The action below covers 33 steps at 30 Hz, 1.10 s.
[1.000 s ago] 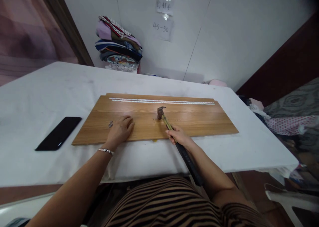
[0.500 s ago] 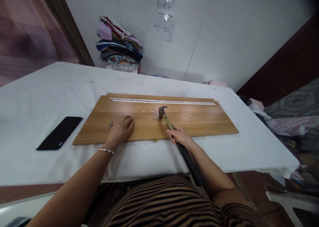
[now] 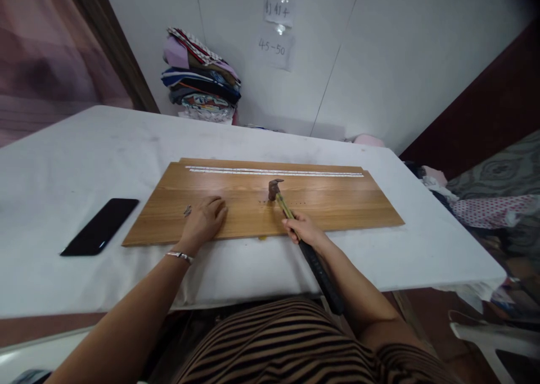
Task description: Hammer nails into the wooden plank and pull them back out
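Note:
My right hand [image 3: 306, 228] is wrapped around the upper handle of a claw hammer [image 3: 316, 269], whose black grip slants back toward my body. The hammer's rusty head sits low over the middle of a wooden board [image 3: 346, 199], by a row of small dark nail heads or holes [image 3: 297, 203]; whether it touches them I cannot tell. My left hand [image 3: 206, 216] rests palm down on the board's left part, fingers stretched out and slightly bent, holding nothing. Just left of it lies a small pile of nails [image 3: 188, 210].
Two white measuring strips [image 3: 274, 172] run along the board's far side. A black phone [image 3: 101, 226] lies on the white-covered table [image 3: 236, 271] at left. Folded clothes [image 3: 202, 80] are stacked against the wall. A white plastic chair [image 3: 493, 333] stands at lower right.
The view has shifted very slightly. Both hands and the hammer stay in practically the same places on the board.

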Available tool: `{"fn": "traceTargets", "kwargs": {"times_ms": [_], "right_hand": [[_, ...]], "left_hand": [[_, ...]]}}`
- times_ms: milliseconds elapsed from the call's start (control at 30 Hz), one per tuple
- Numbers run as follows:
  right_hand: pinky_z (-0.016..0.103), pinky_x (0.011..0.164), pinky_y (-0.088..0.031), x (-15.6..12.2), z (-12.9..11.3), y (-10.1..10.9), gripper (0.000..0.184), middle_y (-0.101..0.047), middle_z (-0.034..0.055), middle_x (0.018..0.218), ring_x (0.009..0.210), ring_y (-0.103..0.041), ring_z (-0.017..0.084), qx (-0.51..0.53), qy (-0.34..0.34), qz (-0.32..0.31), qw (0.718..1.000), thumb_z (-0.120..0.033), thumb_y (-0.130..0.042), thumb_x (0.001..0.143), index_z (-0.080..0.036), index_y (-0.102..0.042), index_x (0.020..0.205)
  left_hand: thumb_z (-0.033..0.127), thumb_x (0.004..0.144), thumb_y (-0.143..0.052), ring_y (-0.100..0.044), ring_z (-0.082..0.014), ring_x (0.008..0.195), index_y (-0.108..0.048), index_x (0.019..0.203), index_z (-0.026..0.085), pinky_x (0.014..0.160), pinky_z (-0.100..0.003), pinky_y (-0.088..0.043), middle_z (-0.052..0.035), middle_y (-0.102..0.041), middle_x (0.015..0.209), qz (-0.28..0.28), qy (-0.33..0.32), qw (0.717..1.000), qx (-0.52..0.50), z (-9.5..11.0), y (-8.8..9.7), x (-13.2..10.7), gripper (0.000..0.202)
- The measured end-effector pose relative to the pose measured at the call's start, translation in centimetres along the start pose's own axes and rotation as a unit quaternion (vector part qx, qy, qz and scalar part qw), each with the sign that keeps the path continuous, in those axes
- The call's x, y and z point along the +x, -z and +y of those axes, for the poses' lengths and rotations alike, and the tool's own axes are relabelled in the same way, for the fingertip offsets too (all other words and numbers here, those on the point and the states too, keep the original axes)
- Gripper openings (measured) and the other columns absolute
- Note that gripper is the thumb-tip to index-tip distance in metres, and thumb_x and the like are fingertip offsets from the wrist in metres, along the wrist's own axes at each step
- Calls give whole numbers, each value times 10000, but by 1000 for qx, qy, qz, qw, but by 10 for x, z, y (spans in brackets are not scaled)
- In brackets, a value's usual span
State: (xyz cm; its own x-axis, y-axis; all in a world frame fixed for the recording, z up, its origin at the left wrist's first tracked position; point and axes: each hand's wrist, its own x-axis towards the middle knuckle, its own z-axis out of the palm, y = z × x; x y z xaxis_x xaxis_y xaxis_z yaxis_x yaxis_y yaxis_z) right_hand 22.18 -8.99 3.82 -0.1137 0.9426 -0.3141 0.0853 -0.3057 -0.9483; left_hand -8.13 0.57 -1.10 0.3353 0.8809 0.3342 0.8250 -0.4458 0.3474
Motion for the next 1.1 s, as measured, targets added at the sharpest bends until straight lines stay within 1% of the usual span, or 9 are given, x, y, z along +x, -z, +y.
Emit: {"fn": "traceTargets", "kwargs": {"times_ms": [167,300,467,667,833,1000,1100], "right_hand": [[224,383,-317,-1,-2,0,239,-450,-122,439,354,-367,84,0,-3,0,1000,-410,-631,747,-252,-458,793],[223,388,-322,-1,0,0,234,-454,-118,456,362,-381,82,0,0,0,1000,-401,-614,760,-254,-433,777],[219,383,-321,-1,2,1,240,-469,-121,476,362,-386,82,9,3,-7,1000,-406,-633,743,-248,-470,819],[223,370,-307,-1,-3,0,247,-436,-116,421,345,-354,78,4,8,1,1000,-413,-620,732,-256,-430,735],[224,378,-303,-5,-4,0,288,-440,-124,428,340,-356,79,16,0,0,1000,-439,-662,730,-258,-440,761],[223,379,-302,-4,-4,3,238,-442,-110,434,352,-362,82,13,2,9,1000,-399,-623,761,-256,-433,745],[221,373,-304,-4,-4,5,214,-457,-108,468,362,-368,84,28,5,21,999,-384,-614,757,-254,-445,775]], "left_hand": [[394,961,-442,-671,-286,1160,-736,1074,179,1080,-437,-510,-138,-727,1251,7,7,1000,0,0,-1,0,382],[389,958,-438,-668,-295,1161,-737,1064,170,1079,-451,-510,-145,-728,1248,2,7,1000,-1,1,0,0,386],[388,956,-434,-669,-299,1153,-737,1074,169,1071,-457,-512,-147,-727,1245,3,7,1000,0,1,0,0,392],[399,961,-434,-668,-305,1166,-739,1076,169,1076,-464,-510,-156,-726,1252,3,2,1000,-4,-1,-1,0,399],[399,959,-443,-671,-298,1161,-744,1074,179,1080,-456,-512,-150,-729,1233,8,2,1000,-14,0,0,0,390],[401,962,-438,-665,-292,1171,-735,1094,178,1093,-442,-501,-144,-719,1265,0,6,1000,-9,0,0,0,394],[407,961,-437,-664,-284,1176,-730,1097,193,1088,-430,-504,-130,-716,1276,-6,12,1000,-4,-1,-1,0,388]]}}
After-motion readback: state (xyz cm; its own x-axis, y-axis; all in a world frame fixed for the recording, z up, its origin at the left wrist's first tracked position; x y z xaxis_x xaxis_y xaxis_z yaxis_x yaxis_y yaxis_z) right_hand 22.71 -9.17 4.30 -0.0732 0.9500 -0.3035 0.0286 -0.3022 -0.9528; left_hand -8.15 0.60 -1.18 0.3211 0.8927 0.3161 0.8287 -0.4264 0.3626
